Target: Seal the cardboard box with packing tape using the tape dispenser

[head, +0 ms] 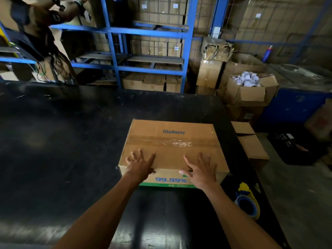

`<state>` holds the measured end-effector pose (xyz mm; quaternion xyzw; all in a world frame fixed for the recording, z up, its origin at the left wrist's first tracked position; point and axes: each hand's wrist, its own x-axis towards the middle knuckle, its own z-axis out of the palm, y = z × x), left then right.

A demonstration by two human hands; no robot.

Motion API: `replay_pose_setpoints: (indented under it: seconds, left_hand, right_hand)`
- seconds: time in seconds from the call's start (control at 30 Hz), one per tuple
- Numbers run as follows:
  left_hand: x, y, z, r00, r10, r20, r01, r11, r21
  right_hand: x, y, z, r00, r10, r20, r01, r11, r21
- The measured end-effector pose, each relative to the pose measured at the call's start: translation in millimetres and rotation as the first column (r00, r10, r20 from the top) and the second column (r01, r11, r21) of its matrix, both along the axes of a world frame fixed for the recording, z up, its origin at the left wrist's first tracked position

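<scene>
A brown cardboard box point(172, 133) printed "Glodway" lies on the black table point(71, 141). A strip of clear packing tape point(168, 141) runs across its closed top flaps. My left hand point(139, 163) rests flat on the top near the front left corner, fingers spread. My right hand point(202, 169) lies flat near the front right edge, its thumb over the front face. Neither hand holds anything. The yellow and blue tape dispenser point(248, 202) lies on the table to the right of my right forearm, apart from both hands.
Blue metal shelving point(152, 33) with stacked cartons stands behind the table. Right of the table sit a closed carton point(251, 141), an open carton of white items point(248, 87) and a black crate point(294, 146) on the floor. Another person point(36, 33) is at the far left.
</scene>
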<state>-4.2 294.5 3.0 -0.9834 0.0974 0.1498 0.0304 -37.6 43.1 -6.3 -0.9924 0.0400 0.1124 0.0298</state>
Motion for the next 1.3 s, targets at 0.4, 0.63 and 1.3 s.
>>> replay_pose_setpoints:
  seconds: [0.4, 0.63, 1.3]
  left_hand:
    - [16, -1, -6, 1.0, 0.006, -0.026, -0.007, 1.0, -0.022]
    - [18, -1, -9, 0.999, 0.008, -0.031, -0.008, 1.0, -0.003]
    - [-7, 13, -20, 0.992, -0.018, 0.122, 0.053, 0.955, -0.292]
  right_hand:
    - [15, 5, 5, 0.996, -0.065, -0.063, 0.069, 0.996, 0.054]
    - [15, 12, 12, 0.991, -0.091, -0.095, 0.1, 0.99, 0.1]
    - [-15, -14, -7, 0.958, -0.083, 0.275, -0.057, 0.883, 0.465]
